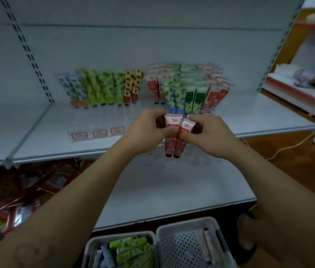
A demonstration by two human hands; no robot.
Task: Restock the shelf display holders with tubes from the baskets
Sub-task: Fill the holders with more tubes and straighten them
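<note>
Curled fingers of the left grip (146, 130) pinch one red-and-white tube (170, 123), cap down, over the shelf (46, 136) front. Touching it, a second tube (186, 125) is pinched by the right grip (208, 134). Best to part the pair, then lower each upright, cap first, among the matching red tubes (213, 97). Around lie red packets (17, 190), green tubes (104, 88), price labels (99, 133), a stocked basket (92, 246), a near-empty basket (162, 232) and a white cable (288, 146). Standing front rows likely crowd the approach.
</note>
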